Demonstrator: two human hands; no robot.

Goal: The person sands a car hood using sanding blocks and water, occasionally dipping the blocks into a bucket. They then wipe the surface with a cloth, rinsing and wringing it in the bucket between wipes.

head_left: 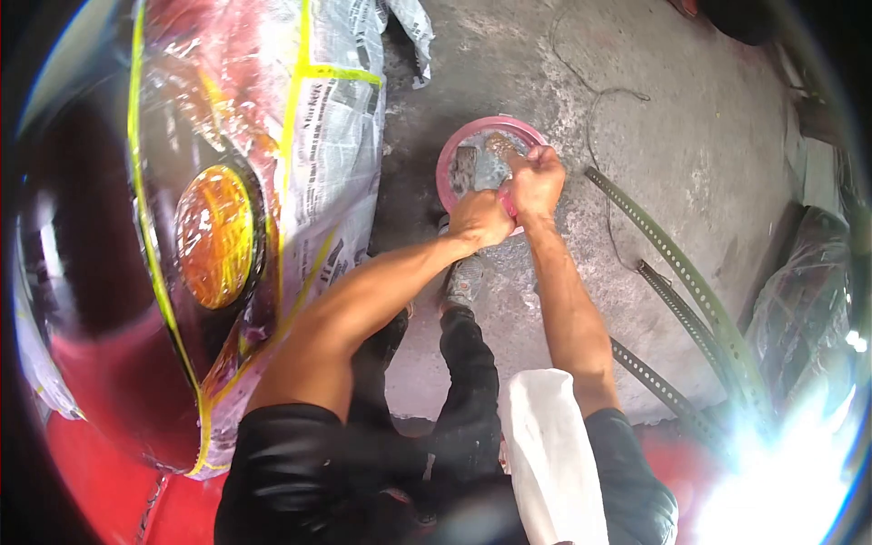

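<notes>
Both hands are together over a pink basin point(445, 173) on the floor, which holds cloudy water. Fingers curled, my left hand point(481, 218) meets my right hand point(536, 182) at the basin's near right side. Between them a bit of pink material point(509, 202) shows, with both hands closed round it; its shape is mostly hidden. A tan, wet-looking lump point(500, 143) lies in the basin just beyond my right hand. A grey-brown block point(464, 170) rests inside at the left.
At left stands a dark car body panel point(91, 254) with a plastic-covered orange lamp point(215, 236), yellow tape and newspaper masking point(331, 163). Curved perforated strips point(672, 259) and a thin wire point(590, 118) lie on the floor at right. A white cloth point(549, 454) hangs near my right arm.
</notes>
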